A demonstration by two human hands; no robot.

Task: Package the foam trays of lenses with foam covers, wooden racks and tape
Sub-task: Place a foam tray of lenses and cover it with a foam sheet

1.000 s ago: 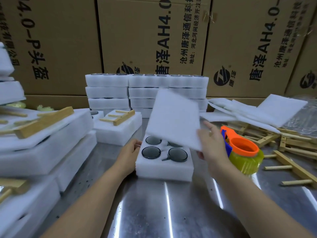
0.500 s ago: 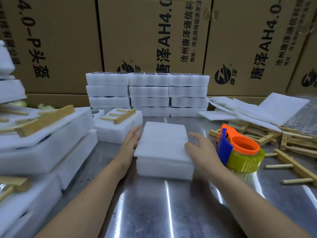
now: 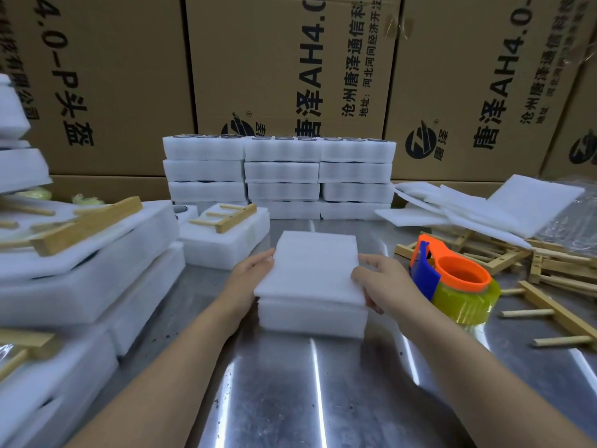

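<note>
Whereas a second ago the foam cover point(image 3: 315, 266) was held tilted in the right hand point(image 3: 384, 282) above the foam tray point(image 3: 311, 316), with the dark lenses exposed in their wells, it is now laid flat on the tray and the lenses are hidden beneath it. Half a second ago the cover was already down; since then it has been squared up, though its near edge is still seen to overhang the tray slightly. The tray itself has been kept in the same place, at the middle of the steel table point(image 3: 316, 383).

The left hand point(image 3: 250, 274) is laid open along the left side of cover and tray, fingers nearly straight, and nothing is gripped by it. The right hand is likewise relaxed, with its fingertips set on the cover's right edge and the thumb against the near right corner; no object is enclosed.

The covering step can therefore be judged complete for this tray. A wooden rack is yet to be placed on top, and several are heaped among the loose wooden racks point(image 3: 549, 270) at the right. The tape dispenser point(image 3: 458, 282) is stood just beside the right hand, so binding could be started as soon as a rack is seated
</note>
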